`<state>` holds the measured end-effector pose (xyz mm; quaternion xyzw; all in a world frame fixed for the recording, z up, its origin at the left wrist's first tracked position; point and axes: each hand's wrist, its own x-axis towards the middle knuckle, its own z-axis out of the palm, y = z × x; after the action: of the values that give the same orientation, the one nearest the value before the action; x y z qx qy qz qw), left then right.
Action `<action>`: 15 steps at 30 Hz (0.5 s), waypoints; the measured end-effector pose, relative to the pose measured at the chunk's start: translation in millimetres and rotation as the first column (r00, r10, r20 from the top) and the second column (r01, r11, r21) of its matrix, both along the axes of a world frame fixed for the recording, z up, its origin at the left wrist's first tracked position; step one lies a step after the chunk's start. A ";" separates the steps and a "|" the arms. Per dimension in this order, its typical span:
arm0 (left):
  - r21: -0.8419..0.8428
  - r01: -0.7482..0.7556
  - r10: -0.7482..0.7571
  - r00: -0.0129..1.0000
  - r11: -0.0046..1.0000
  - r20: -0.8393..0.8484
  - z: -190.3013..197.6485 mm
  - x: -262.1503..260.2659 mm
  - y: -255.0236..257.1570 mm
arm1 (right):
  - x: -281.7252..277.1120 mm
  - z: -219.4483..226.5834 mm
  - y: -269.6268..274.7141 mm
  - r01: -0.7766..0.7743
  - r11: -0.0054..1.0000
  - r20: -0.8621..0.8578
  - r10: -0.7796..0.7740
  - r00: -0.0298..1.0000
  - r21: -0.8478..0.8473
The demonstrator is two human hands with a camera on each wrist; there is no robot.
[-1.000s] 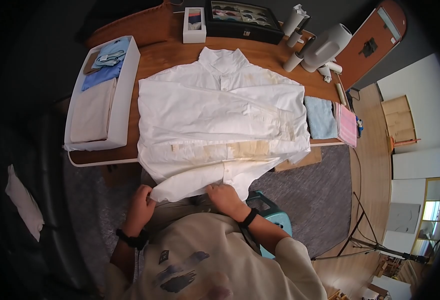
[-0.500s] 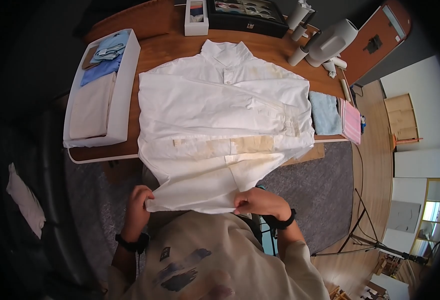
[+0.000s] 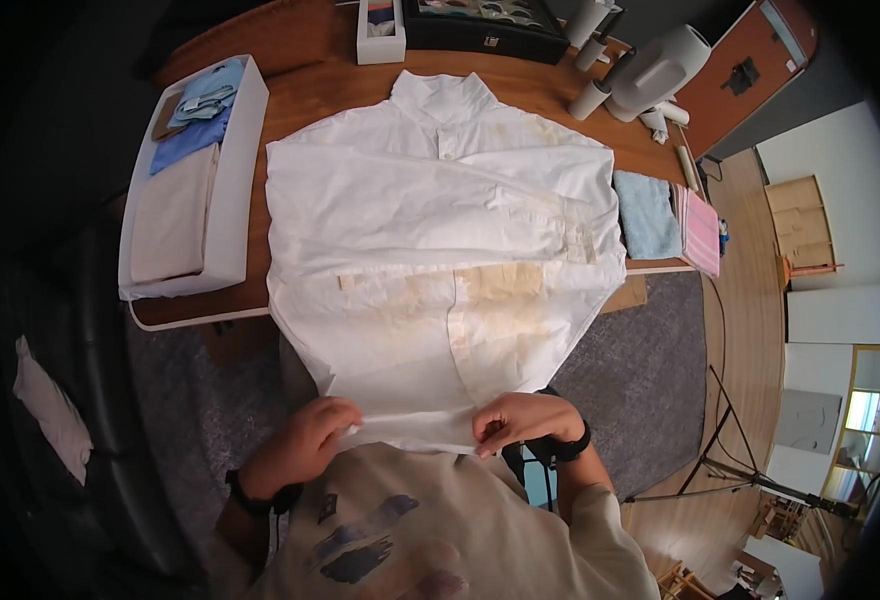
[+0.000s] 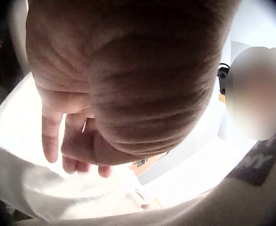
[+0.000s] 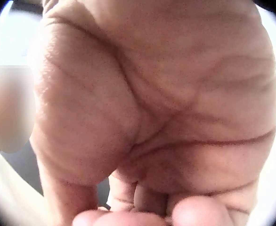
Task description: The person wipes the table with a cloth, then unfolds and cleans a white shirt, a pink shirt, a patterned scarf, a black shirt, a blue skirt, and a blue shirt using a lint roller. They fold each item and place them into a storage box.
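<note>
Shirt on table, with bottom edge in both hands

Lies buttons up across the brown wood, with collar toward the far side. Reaches past the near edge of the table, down to the front of the person's beige top. Looks white, with tan stains near one shoulder and across the lower front.

At the left of the bottom edge: a pinch of cloth in the left hand. At the right of the same edge: a pinch of cloth between thumb and fingers of the right hand. In both wrist views, mostly palm and bent fingers.

To the left of the shirt: a long white box of folded clothes, in beige, blue and brown. Beyond the collar: a small box just beside a black case. Toward the far right: a white roller near a pale jug-shaped thing. Just beside the shirt, on the right: a blue towel, then a pink towel.
</note>
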<state>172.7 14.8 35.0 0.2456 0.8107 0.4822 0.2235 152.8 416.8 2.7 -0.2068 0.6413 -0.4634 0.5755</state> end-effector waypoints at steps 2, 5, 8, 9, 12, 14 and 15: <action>-0.035 0.038 -0.037 0.999 0.999 0.031 6.8 -7.9 8.4 | 0.3 0.2 6.8 0.036 0.999 0.017 -0.036 0.999 -0.025; -0.129 0.120 -0.106 0.989 0.984 0.106 7.5 -11.7 14.5 | 4.7 2.8 17.3 0.109 0.994 0.018 -0.108 0.994 -0.023; -0.215 0.181 -0.139 0.971 0.960 0.196 -6.9 -5.9 11.7 | 12.1 4.6 29.5 0.128 0.992 -0.016 -0.128 0.992 0.012; -0.243 0.200 -0.142 0.961 0.949 0.237 -12.0 -3.2 8.1 | 14.3 4.6 34.0 0.114 0.993 -0.039 -0.113 0.993 0.021; -0.218 0.269 -0.218 0.948 0.938 0.233 -17.6 0.6 -0.1 | 20.7 2.2 46.5 0.089 0.994 0.014 -0.090 0.996 0.060; -0.244 0.282 -0.219 0.942 0.928 0.255 -12.7 3.5 -1.1 | 23.7 0.0 48.4 0.073 0.995 0.063 -0.077 0.995 0.060; -0.270 0.295 -0.221 0.936 0.917 0.274 -9.5 4.5 -1.1 | 26.1 -2.9 49.1 0.119 0.991 0.102 -0.124 0.987 0.055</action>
<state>177.1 13.6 25.5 0.2539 0.8032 0.3423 0.4162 178.9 465.9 -0.2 -0.1285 0.6326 -0.4923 0.5839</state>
